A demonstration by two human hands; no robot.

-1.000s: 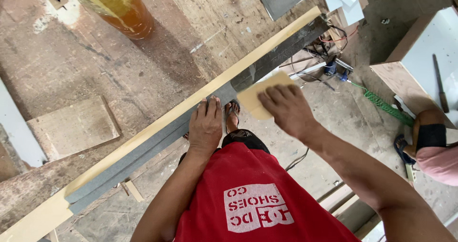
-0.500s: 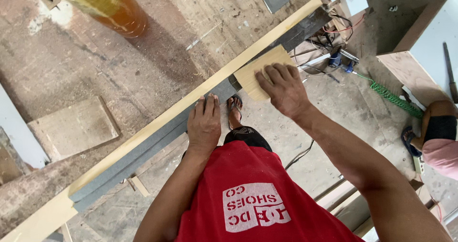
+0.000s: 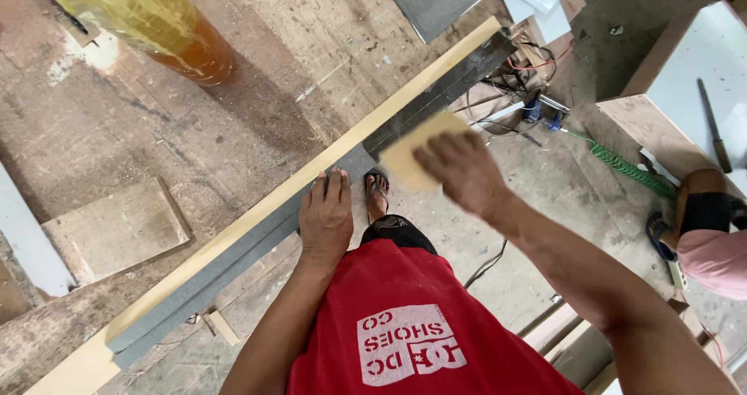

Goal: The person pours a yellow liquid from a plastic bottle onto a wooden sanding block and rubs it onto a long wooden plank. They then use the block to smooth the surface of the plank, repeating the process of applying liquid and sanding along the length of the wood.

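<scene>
Sanding block point(image 3: 416, 158), pale yellow and flat, lies on the grey face of the long board point(image 3: 257, 243), towards the far end of it. My right hand point(image 3: 464, 173) lies flat over the block, fingers spread on its top, pressing and not closed around it. In the head view of one second ago the block was a little nearer to my left hand; half a second ago it was already further along, and now it is further again and slightly blurred. So I judge that the stroke is moving along the board, towards its dark, not yet smooth end. My left hand point(image 3: 327, 217) has not moved: it lies open, palm down, on the grey face near the middle of the board, holding nothing, only steadying. The board runs diagonally over the worn workbench point(image 3: 156, 130), its pale edge on the far side. An orange-yellow container point(image 3: 148, 21) stands near the far left corner of the bench. Another person's arm point(image 3: 704, 224) shows at the right edge.
</scene>
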